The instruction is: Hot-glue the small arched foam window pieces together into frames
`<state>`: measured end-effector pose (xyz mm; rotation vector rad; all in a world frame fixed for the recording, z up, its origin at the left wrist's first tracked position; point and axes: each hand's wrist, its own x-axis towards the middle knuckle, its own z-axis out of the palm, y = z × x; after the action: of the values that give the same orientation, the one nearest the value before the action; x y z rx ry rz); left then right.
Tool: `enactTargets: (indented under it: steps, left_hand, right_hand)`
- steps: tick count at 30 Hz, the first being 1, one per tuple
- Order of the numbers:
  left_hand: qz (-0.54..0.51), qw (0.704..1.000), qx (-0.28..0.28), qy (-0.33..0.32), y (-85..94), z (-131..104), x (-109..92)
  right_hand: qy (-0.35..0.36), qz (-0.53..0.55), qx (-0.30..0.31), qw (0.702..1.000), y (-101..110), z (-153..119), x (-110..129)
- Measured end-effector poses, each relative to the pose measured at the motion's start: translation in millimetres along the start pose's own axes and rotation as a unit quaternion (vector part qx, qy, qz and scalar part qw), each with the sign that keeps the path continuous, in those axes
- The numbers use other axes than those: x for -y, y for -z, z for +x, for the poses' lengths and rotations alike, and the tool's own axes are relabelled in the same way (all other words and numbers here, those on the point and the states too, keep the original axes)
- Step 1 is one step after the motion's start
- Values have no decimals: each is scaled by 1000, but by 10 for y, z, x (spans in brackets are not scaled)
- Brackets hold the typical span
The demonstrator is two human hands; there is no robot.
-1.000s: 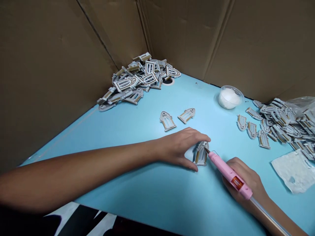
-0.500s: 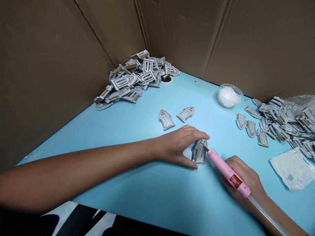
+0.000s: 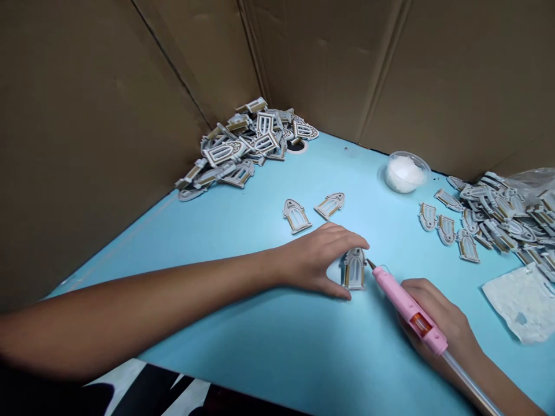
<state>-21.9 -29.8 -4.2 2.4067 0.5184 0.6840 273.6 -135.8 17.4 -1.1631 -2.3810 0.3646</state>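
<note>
Between the thumb and forefinger of my left hand point(image 3: 321, 254) is a small arched window frame point(image 3: 355, 270), grey-white with gold-brown sides. It lies on the table, its pointed top away from me. My right hand point(image 3: 437, 315) is wrapped round a pink hot glue gun point(image 3: 401, 300), with a clear glue stick point(image 3: 470, 381) coming out of its back end. The gun's metal nozzle point(image 3: 370, 263) points at the frame's upper right edge, a small gap apart from it. Two similar window frames point(image 3: 297, 216) lie just beyond my left hand.
A pile of window frames point(image 3: 238, 144) fills the back left corner, against cardboard walls point(image 3: 312, 63). Another heap point(image 3: 503, 214) lies at the right, by a plastic bag point(image 3: 531, 178). A clear cup point(image 3: 406, 172) of white material stands at the back; a white sheet point(image 3: 522, 300) lies front right.
The glue gun's nozzle has moved right, off the window frame's middle to just outside its edge. My left hand keeps its place round the frame. The whole view has shifted slightly.
</note>
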Motion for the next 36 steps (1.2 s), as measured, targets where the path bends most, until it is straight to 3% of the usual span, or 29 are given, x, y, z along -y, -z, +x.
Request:
enactTargets:
  steps: [3, 6, 9, 12, 17, 24, 36]
  left_hand:
    - [25, 999, 20, 31, 4, 16, -5]
    - [48, 997, 51, 11, 10, 25, -21]
    - [79, 996, 37, 25, 29, 23, -29]
    - [87, 994, 1, 72, 87, 17, -14]
    - [35, 995, 88, -18, 181, 5, 12]
    - [51, 997, 34, 47, 49, -13, -76]
    - [85, 994, 40, 64, -52, -13, -182]
  right_hand:
    - [-15, -49, -58, 997, 67, 12, -32]
    - [-35, -92, -107, 989, 124, 55, -30]
    - [-43, -94, -130, 986, 138, 91, -17]
    - [-51, -86, -130, 986, 130, 111, -16]
    - [-61, -80, -145, 984, 143, 154, -12]
    - [-66, -67, -147, 985, 129, 170, 4]
    - [-50, -58, -135, 988, 89, 138, -42]
